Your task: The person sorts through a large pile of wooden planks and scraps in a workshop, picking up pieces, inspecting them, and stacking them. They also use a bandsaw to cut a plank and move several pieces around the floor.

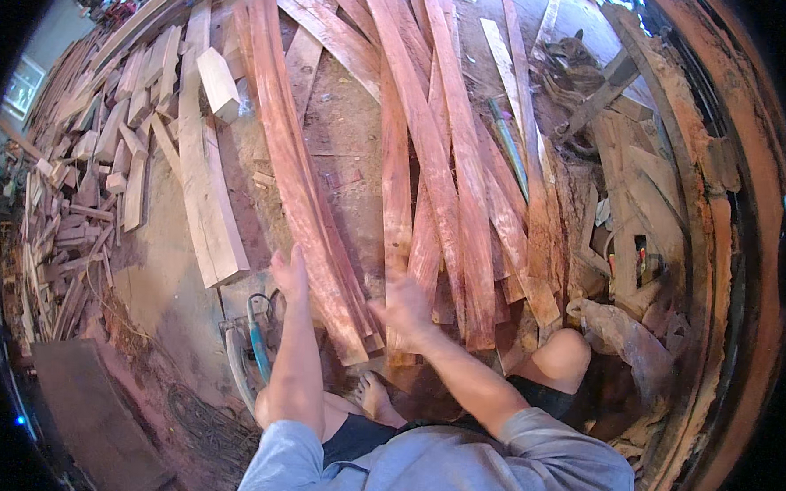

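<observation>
My left hand [288, 272] lies flat, fingers apart, on a long reddish plank [303, 198] with rough sawn grain. My right hand [405, 309], blurred, rests open on the reddish plank ends [428, 247] fanning toward twelve o'clock. Pale squared boards [207, 193] lie at ten o'clock; a teal-handled tool [255, 340] is half hidden behind my forearm.

My left hand [288, 272] on strips [312, 198] lying before my knees; right hand [405, 309] on neighbouring strip [397, 189]. Plank [204, 185] left of them, power tool [250, 345] below it, offcut pile [90, 153] far left.
</observation>
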`<act>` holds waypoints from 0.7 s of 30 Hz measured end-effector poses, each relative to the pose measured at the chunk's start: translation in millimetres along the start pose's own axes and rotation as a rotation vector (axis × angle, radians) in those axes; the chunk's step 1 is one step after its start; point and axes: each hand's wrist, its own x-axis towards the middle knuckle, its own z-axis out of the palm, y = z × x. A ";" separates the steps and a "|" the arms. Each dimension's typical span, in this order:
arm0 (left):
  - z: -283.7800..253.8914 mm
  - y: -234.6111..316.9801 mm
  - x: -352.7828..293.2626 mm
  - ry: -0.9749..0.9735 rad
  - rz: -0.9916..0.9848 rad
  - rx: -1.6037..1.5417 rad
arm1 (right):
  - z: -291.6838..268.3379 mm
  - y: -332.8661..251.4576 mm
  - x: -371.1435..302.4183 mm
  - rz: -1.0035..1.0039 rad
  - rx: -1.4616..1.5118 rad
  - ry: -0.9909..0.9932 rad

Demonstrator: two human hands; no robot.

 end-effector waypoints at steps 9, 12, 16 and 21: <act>40.8 81.7 -271.5 -1.189 -0.394 -0.258 | -81.5 171.0 -71.2 1.042 0.072 0.060; 45.0 107.9 -291.8 -1.176 -0.345 -0.234 | -76.8 155.7 -73.8 1.038 0.070 0.096; 48.1 150.0 -242.9 -1.107 -0.326 -0.251 | -105.9 108.6 -87.5 0.952 0.432 0.065; 51.5 168.2 -221.2 -1.031 -0.539 -0.540 | -128.9 51.9 -115.9 0.979 0.851 -0.293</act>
